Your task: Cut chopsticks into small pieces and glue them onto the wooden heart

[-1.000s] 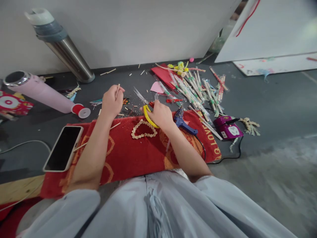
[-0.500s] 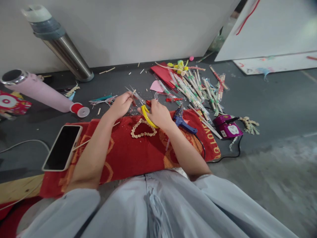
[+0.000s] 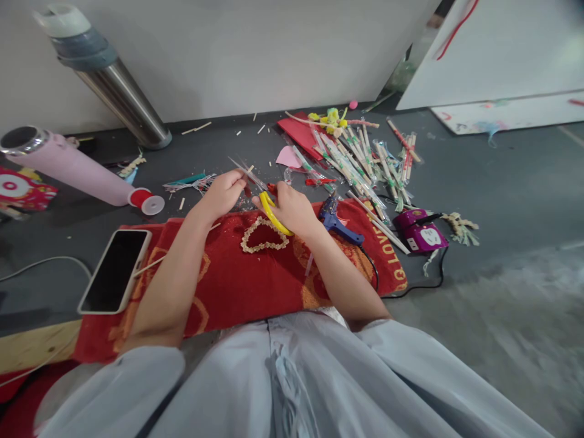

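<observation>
Right hand (image 3: 292, 210) grips yellow-handled scissors (image 3: 269, 207), blades pointing to 10 o'clock; left hand (image 3: 223, 193) pinches a thin stick (image 3: 249, 170) at the blades; heart-shaped piece (image 3: 263, 236) lies at 6 o'clock.

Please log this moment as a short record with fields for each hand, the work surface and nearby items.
left hand: pinches a short thin wooden stick at the scissor blades
right hand: grips the yellow-handled scissors, blades pointing up and left
work surface: red patterned cloth spread on the dark grey floor
on cloth: heart outline of small wooden pieces; blue glue gun; black-screened smartphone at its left edge
nearby: pile of wrapped wooden chopsticks; pink bottle lying on its side; steel flask; purple power strip
</observation>
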Demonstrator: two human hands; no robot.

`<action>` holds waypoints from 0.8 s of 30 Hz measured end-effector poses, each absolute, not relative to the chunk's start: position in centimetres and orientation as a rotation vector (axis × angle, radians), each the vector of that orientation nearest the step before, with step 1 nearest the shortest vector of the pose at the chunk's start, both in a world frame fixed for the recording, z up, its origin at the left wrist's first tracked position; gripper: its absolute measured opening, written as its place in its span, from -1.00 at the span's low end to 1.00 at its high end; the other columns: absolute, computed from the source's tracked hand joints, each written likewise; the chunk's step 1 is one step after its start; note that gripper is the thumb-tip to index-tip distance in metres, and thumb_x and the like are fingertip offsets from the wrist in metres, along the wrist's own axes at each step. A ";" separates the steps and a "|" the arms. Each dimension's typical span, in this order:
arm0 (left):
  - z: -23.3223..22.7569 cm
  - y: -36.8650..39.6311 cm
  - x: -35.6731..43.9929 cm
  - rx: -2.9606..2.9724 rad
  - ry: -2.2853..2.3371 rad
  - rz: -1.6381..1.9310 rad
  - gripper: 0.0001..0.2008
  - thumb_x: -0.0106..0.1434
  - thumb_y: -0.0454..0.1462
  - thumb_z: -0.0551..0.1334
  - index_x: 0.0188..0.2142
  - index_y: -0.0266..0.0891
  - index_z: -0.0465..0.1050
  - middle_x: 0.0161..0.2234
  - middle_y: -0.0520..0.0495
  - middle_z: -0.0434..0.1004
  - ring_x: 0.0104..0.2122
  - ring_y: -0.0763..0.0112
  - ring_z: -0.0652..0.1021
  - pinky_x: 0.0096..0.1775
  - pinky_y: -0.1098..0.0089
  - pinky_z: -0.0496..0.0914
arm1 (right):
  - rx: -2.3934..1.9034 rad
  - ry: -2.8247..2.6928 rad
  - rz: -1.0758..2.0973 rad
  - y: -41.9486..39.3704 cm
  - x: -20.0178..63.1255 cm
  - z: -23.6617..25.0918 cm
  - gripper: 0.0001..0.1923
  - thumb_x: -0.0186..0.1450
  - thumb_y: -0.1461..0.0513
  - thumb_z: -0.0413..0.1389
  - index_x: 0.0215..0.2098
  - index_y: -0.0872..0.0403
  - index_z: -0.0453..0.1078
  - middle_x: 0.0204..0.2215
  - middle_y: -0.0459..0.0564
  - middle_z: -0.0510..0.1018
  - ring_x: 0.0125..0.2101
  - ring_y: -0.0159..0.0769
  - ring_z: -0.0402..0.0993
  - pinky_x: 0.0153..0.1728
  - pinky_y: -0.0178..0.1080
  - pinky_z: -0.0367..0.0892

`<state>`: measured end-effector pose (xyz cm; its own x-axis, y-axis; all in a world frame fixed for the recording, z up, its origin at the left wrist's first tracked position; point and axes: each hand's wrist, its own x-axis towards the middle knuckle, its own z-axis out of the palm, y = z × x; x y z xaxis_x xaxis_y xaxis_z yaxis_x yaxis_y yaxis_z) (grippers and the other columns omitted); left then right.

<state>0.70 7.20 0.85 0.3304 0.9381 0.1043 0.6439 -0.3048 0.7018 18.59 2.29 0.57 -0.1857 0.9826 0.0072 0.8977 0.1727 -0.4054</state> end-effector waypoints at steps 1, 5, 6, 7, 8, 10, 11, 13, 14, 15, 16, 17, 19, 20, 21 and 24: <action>0.8 7.2 0.6 2.047 1.375 0.698 -0.78 0.26 -0.25 -0.01 -0.44 -0.23 0.34 -0.46 0.00 0.44 -0.39 0.40 0.44 -0.17 0.38 0.36 | -1.807 -2.184 0.458 2.3 18.6 0.6 -0.28 0.32 -0.28 -0.24 -0.15 0.18 0.28 -0.19 0.20 0.56 -0.18 -0.05 0.54 -0.23 -0.17 0.30; 0.7 7.2 0.5 2.066 1.362 0.694 -0.79 0.24 -0.26 0.00 -0.43 -0.23 0.34 -0.45 0.01 0.43 -0.39 0.40 0.44 -0.16 0.37 0.36 | -1.802 -2.181 0.451 2.2 18.6 0.5 -0.30 0.32 -0.27 -0.23 -0.14 0.17 0.27 -0.18 0.19 0.56 -0.17 -0.07 0.54 -0.22 -0.19 0.29; 0.7 7.3 0.5 2.071 1.363 0.692 -0.80 0.24 -0.26 0.00 -0.43 -0.23 0.34 -0.45 0.01 0.43 -0.39 0.40 0.43 -0.17 0.37 0.36 | -1.802 -2.181 0.444 2.2 18.5 0.5 -0.30 0.32 -0.27 -0.23 -0.14 0.17 0.27 -0.18 0.19 0.56 -0.17 -0.06 0.54 -0.22 -0.19 0.29; 0.7 7.3 0.5 2.075 1.371 0.690 -0.80 0.24 -0.26 0.00 -0.43 -0.23 0.33 -0.45 0.01 0.44 -0.39 0.39 0.44 -0.17 0.37 0.36 | -1.802 -2.184 0.438 2.2 18.5 0.6 -0.30 0.33 -0.27 -0.23 -0.14 0.18 0.27 -0.18 0.19 0.55 -0.17 -0.06 0.54 -0.22 -0.19 0.30; 0.7 7.4 0.6 2.079 1.381 0.687 -0.81 0.23 -0.27 0.00 -0.43 -0.23 0.33 -0.44 0.00 0.44 -0.38 0.39 0.44 -0.17 0.36 0.36 | -1.802 -2.189 0.431 2.2 18.5 0.6 -0.30 0.33 -0.27 -0.23 -0.14 0.18 0.27 -0.17 0.19 0.55 -0.17 -0.05 0.54 -0.21 -0.18 0.30; 0.6 7.4 0.7 2.092 1.405 0.677 -0.81 0.23 -0.28 0.00 -0.43 -0.22 0.34 -0.42 -0.01 0.46 -0.35 0.37 0.45 -0.16 0.35 0.36 | -1.807 -2.201 0.428 2.1 18.5 0.7 -0.29 0.33 -0.27 -0.22 -0.13 0.19 0.27 -0.17 0.20 0.55 -0.16 -0.04 0.54 -0.20 -0.17 0.31; 0.5 7.5 0.7 2.099 1.416 0.669 -0.81 0.23 -0.28 0.01 -0.44 -0.23 0.34 -0.41 -0.02 0.47 -0.34 0.36 0.45 -0.15 0.34 0.36 | -1.812 -2.205 0.430 2.1 18.5 0.8 -0.29 0.33 -0.27 -0.22 -0.13 0.19 0.27 -0.17 0.21 0.55 -0.16 -0.04 0.54 -0.20 -0.17 0.31; 0.4 7.4 0.8 2.106 1.435 0.661 -0.79 0.25 -0.27 0.01 -0.43 -0.23 0.35 -0.41 -0.02 0.48 -0.34 0.34 0.45 -0.15 0.31 0.36 | -1.825 -2.207 0.430 2.0 18.5 0.9 -0.28 0.32 -0.27 -0.22 -0.12 0.20 0.27 -0.16 0.22 0.55 -0.15 -0.03 0.54 -0.18 -0.16 0.31; 0.3 7.4 0.8 2.105 1.445 0.657 -0.78 0.25 -0.26 0.01 -0.43 -0.23 0.36 -0.43 -0.02 0.48 -0.35 0.34 0.45 -0.16 0.30 0.36 | -1.832 -2.207 0.425 2.0 18.5 1.0 -0.28 0.32 -0.28 -0.22 -0.12 0.20 0.27 -0.16 0.22 0.55 -0.15 -0.03 0.54 -0.18 -0.16 0.32; 0.2 7.4 0.7 2.099 1.452 0.650 -0.77 0.26 -0.26 0.01 -0.43 -0.23 0.38 -0.44 -0.02 0.48 -0.37 0.34 0.46 -0.17 0.30 0.36 | -1.837 -2.208 0.420 2.0 18.5 1.0 -0.27 0.32 -0.28 -0.22 -0.12 0.20 0.27 -0.16 0.23 0.55 -0.15 -0.02 0.54 -0.17 -0.15 0.32; 0.2 7.3 0.7 2.088 1.453 0.641 -0.76 0.26 -0.25 0.00 -0.41 -0.23 0.39 -0.47 -0.02 0.47 -0.39 0.34 0.46 -0.19 0.30 0.36 | -1.842 -2.208 0.414 2.0 18.5 1.0 -0.27 0.32 -0.28 -0.23 -0.12 0.20 0.27 -0.16 0.23 0.55 -0.14 -0.02 0.53 -0.17 -0.15 0.32; 0.1 7.3 0.7 2.076 1.447 0.632 -0.75 0.27 -0.25 -0.01 -0.40 -0.23 0.40 -0.49 -0.01 0.46 -0.41 0.34 0.46 -0.21 0.31 0.36 | -1.844 -2.208 0.411 2.1 18.4 0.9 -0.27 0.32 -0.27 -0.23 -0.11 0.20 0.27 -0.16 0.23 0.55 -0.14 -0.01 0.54 -0.17 -0.15 0.32; 0.2 7.2 0.7 2.064 1.429 0.620 -0.75 0.27 -0.26 -0.01 -0.39 -0.23 0.42 -0.55 0.01 0.44 -0.46 0.36 0.46 -0.25 0.32 0.36 | -1.850 -2.203 0.414 2.1 18.3 0.8 -0.28 0.33 -0.26 -0.25 -0.12 0.20 0.28 -0.16 0.23 0.55 -0.14 -0.02 0.54 -0.18 -0.15 0.32; 0.2 7.1 0.7 2.068 1.427 0.619 -0.75 0.26 -0.26 -0.01 -0.40 -0.23 0.42 -0.57 0.02 0.42 -0.49 0.37 0.45 -0.27 0.33 0.35 | -1.855 -2.198 0.417 2.2 18.3 0.7 -0.28 0.34 -0.26 -0.25 -0.12 0.20 0.28 -0.16 0.23 0.55 -0.14 -0.02 0.54 -0.18 -0.15 0.33; 0.3 7.1 0.7 2.076 1.431 0.621 -0.75 0.25 -0.27 -0.01 -0.41 -0.22 0.41 -0.58 0.02 0.41 -0.51 0.38 0.44 -0.29 0.34 0.34 | -1.862 -2.193 0.420 2.2 18.2 0.7 -0.29 0.34 -0.26 -0.25 -0.12 0.20 0.28 -0.16 0.22 0.56 -0.15 -0.01 0.55 -0.18 -0.15 0.33; 0.6 6.9 0.8 2.110 1.453 0.620 -0.77 0.22 -0.28 0.00 -0.49 -0.21 0.35 -0.60 0.02 0.39 -0.53 0.40 0.41 -0.34 0.36 0.30 | -1.881 -2.184 0.421 2.3 18.1 0.6 -0.28 0.34 -0.26 -0.25 -0.10 0.20 0.29 -0.16 0.22 0.57 -0.15 0.01 0.56 -0.19 -0.14 0.34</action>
<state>0.85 6.93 0.63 0.3266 0.9412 0.0864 0.7133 -0.3054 0.6308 18.07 2.29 0.56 -0.1508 0.9885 -0.0145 0.9228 0.1355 -0.3605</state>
